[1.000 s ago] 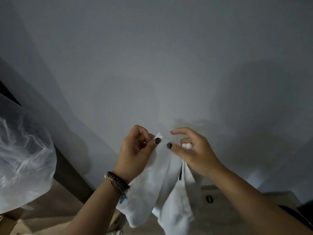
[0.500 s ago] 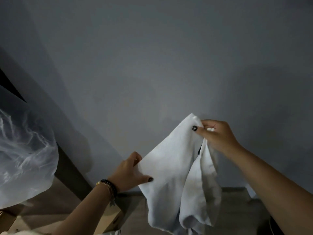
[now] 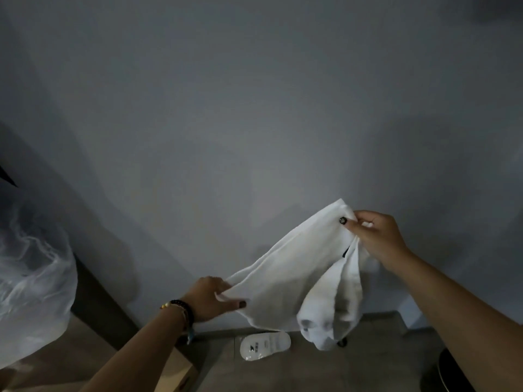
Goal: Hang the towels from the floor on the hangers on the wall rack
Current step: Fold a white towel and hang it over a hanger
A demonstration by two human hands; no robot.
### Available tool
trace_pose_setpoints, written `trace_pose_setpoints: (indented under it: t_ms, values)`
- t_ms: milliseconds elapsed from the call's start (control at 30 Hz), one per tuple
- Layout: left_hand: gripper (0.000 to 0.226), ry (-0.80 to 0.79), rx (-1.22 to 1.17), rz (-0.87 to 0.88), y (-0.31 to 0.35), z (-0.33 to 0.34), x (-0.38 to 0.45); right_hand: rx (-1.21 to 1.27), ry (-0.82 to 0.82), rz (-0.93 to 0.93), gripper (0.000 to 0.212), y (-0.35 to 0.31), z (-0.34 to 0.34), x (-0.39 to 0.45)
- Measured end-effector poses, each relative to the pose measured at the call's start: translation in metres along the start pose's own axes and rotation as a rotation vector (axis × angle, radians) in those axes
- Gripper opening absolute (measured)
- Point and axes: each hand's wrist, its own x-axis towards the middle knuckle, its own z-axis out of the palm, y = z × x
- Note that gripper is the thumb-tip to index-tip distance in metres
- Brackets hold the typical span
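Observation:
A white towel [image 3: 294, 275] hangs stretched between my two hands in front of a grey wall. My right hand [image 3: 373, 236] pinches its upper corner, thumb on the front of the cloth. My left hand [image 3: 212, 298] pinches the lower left edge, lower and further left. The rest of the towel droops in folds down to about floor level at the middle right. A small dark tag shows near the upper corner. No hanger or wall rack is in view.
A white plastic packet [image 3: 264, 346] lies on the floor below the towel. A clear plastic bag [image 3: 31, 281] bulges at the left. A cardboard box [image 3: 175, 374] sits under my left forearm. A dark round object [image 3: 452, 374] is at the lower right.
My hands moved apart from a close pinch at the towel's top. The left hand slid down and left along the edge, the right hand went right, and the towel spread open.

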Motion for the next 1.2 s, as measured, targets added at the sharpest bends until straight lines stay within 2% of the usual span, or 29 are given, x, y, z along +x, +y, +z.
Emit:
trace_pose_setpoints:
  t_ms: [100,267,400,467,600,667,733,800,867,967,1033,1133,1200]
  values:
    - [0.031,0.241,-0.056,-0.059,0.002,-0.033,0.009,-0.031,0.032,0.017,0.009,0.018,-0.006,0.003]
    - [0.038,0.514,-0.094,0.036,0.026,-0.089,0.029,-0.11,0.11,0.023,0.033,0.034,-0.008,0.014]
    - [0.04,0.54,-0.471,0.079,0.036,-0.108,0.028,-0.097,0.137,-0.004,0.034,0.028,-0.009,0.016]
    - [0.037,0.537,-0.604,0.084,0.041,-0.117,0.023,-0.059,0.137,-0.028,0.032,0.017,-0.007,0.015]
    - [0.047,0.55,-0.837,0.145,0.037,-0.13,0.009,-0.021,0.176,-0.115,0.036,-0.004,-0.007,0.013]
    - [0.038,0.605,-0.724,0.116,0.033,-0.129,0.005,-0.039,0.167,-0.137,0.036,-0.014,-0.004,0.014]
    - [0.039,0.703,-0.371,0.046,0.029,-0.122,0.004,-0.11,0.129,-0.15,0.036,-0.021,0.007,0.012]
    - [0.042,0.766,-0.227,0.014,0.028,-0.116,0.002,-0.117,0.147,-0.158,0.037,-0.026,0.02,0.009]
    - [0.042,0.703,-0.243,0.015,0.016,-0.116,-0.007,-0.099,0.158,-0.167,0.037,-0.03,0.026,0.004]
    - [0.034,0.439,-0.336,-0.015,-0.004,-0.12,-0.026,-0.049,0.058,-0.215,0.024,-0.042,0.026,-0.003]
    - [0.03,0.293,-0.289,-0.047,-0.001,-0.116,-0.033,-0.054,-0.028,-0.258,0.013,-0.06,0.026,-0.01]
    - [0.043,0.201,-0.146,0.001,0.032,-0.103,-0.033,-0.106,-0.148,-0.369,0.013,-0.091,0.033,-0.02]
    - [0.041,0.206,-0.175,0.139,0.067,-0.094,-0.031,-0.106,-0.218,-0.407,0.013,-0.107,0.04,-0.026]
